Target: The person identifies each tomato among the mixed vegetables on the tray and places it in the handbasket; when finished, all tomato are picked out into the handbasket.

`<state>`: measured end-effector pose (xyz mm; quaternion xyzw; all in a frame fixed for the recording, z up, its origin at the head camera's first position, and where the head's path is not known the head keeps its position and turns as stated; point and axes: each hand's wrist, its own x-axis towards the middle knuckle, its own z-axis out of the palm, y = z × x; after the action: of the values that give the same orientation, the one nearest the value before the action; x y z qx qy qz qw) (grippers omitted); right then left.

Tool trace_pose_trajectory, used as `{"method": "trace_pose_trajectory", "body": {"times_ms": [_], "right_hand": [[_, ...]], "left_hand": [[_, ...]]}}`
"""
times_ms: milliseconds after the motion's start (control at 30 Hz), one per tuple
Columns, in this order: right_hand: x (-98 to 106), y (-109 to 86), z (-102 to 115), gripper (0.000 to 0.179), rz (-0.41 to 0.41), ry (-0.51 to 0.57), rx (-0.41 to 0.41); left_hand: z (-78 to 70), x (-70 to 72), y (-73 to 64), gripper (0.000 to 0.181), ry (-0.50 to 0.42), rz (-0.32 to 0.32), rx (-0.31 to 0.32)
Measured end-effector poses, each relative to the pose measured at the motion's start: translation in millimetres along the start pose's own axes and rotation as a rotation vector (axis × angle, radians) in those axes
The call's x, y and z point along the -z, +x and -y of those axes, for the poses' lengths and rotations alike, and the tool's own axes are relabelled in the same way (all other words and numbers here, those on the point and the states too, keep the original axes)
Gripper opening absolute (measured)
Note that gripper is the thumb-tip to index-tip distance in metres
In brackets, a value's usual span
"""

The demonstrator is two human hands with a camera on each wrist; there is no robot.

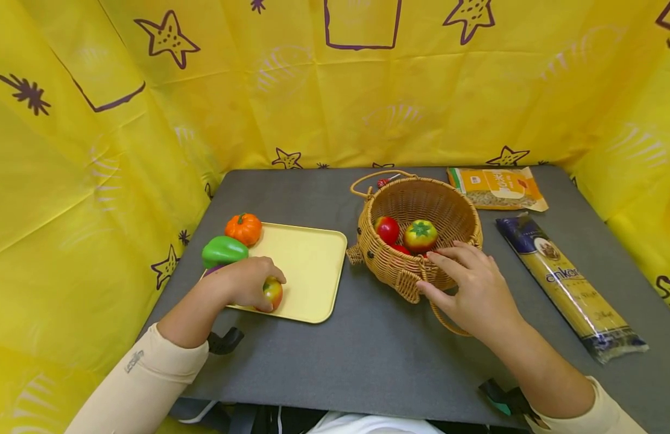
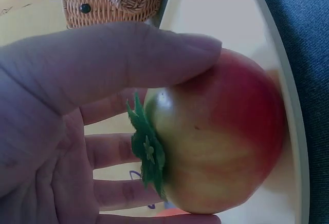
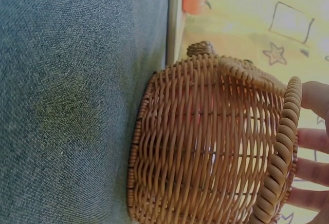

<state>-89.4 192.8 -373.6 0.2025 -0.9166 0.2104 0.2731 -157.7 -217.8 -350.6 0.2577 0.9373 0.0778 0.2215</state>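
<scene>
My left hand (image 1: 253, 283) pinches a red-and-yellow toy tomato (image 2: 226, 136) with a green leafy top, low over the near part of the cream tray (image 1: 307, 271). Its thumb lies along one side, the other fingers behind. A wicker basket (image 1: 391, 271) shaped like an animal stands to the right. My right hand (image 1: 476, 289) grips its near rim, fingers over the edge and thumb on the outside. Inside the basket lie a red apple (image 1: 387, 230), another toy tomato (image 1: 420, 236) and some red pieces partly hidden by the rim.
An orange toy pumpkin (image 1: 243, 229) and a green pepper (image 1: 224, 251) sit at the tray's left side. Something purple (image 1: 212, 269) shows behind my left wrist. Right of the basket lie a long pasta pack (image 1: 570, 283) and an orange bag (image 1: 497, 188). Yellow cloth (image 1: 335, 108) surrounds the table.
</scene>
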Motion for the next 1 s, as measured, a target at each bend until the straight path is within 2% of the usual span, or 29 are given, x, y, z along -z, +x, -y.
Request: {"method": "trace_pose_trajectory", "body": {"times_ms": [300, 533, 767, 1000], "right_hand": [[0.6, -0.3, 0.8, 0.053, 0.009, -0.012, -0.015], [0.8, -0.2, 0.7, 0.054, 0.011, -0.015, -0.014], [0.4, -0.6, 0.2, 0.053, 0.013, -0.014, -0.015], [0.5, -0.7, 0.5, 0.053, 0.025, -0.017, -0.025]], "left_hand": [[1.4, 0.2, 1.3, 0.048, -0.039, -0.018, 0.001], [-1.7, 3.1, 9.5, 0.047, -0.060, -0.104, -0.063], [-14.8, 17.5, 23.0, 0.046, -0.036, -0.195, -0.134], [-34.5, 37.3, 33.8, 0.047, 0.017, -0.258, -0.170]]}}
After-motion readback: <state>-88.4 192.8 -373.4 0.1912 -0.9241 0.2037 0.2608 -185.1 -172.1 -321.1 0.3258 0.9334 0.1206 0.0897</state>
